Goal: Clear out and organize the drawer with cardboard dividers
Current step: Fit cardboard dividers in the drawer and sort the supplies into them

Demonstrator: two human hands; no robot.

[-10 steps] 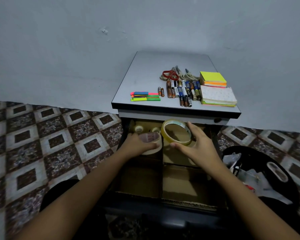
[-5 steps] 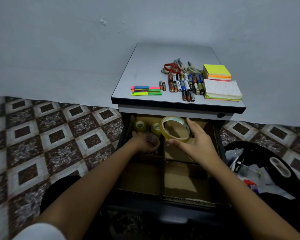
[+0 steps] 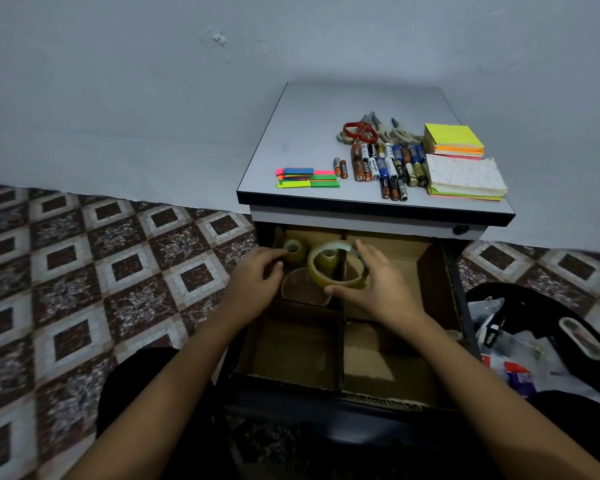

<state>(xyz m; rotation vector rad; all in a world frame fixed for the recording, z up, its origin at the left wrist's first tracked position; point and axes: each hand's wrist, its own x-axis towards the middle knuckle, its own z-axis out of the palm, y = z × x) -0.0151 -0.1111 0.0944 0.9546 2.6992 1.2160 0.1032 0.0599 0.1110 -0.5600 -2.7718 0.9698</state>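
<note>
Above drawer (image 3: 291, 348), right grip (image 3: 378, 289) pinches tape roll (image 3: 316, 271).

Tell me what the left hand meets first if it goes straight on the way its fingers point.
The small tape roll, back left in the drawer; the left hand may already touch it, depth unclear.

Both my bare forearms reach forward and converge. My left hand (image 3: 257, 282) lies palm down, its fingers (image 3: 271, 251) loosely bent with the forefinger stretched ahead; whether it holds anything cannot be told. My right hand (image 3: 378, 289) spans a tape roll (image 3: 317, 275), thumb beneath the near rim and fingers (image 3: 361, 247) arched over the far rim.
</note>
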